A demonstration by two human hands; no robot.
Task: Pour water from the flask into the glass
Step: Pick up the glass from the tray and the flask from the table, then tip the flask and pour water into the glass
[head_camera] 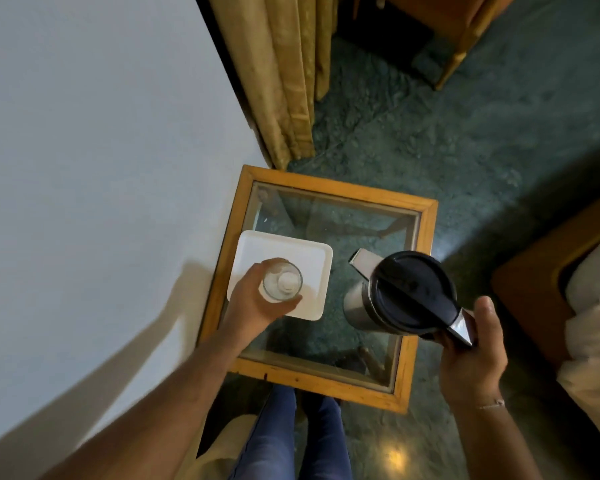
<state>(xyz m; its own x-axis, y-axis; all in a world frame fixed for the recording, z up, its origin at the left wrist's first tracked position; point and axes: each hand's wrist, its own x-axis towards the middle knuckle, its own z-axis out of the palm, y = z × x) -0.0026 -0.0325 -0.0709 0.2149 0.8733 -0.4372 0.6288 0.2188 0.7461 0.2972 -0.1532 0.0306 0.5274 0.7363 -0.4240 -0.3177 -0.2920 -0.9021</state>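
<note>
A clear drinking glass is held upright in my left hand, above a white square tray. The steel flask with a black lid is gripped by its handle in my right hand, lifted over the right side of the table. The flask's spout points up and left, toward the tray side, and is apart from the glass. No water is seen flowing.
A small wooden-framed table with a glass top stands against a white wall. Yellow curtains hang behind it. Wooden furniture stands at the right. My legs in jeans are below the table's near edge.
</note>
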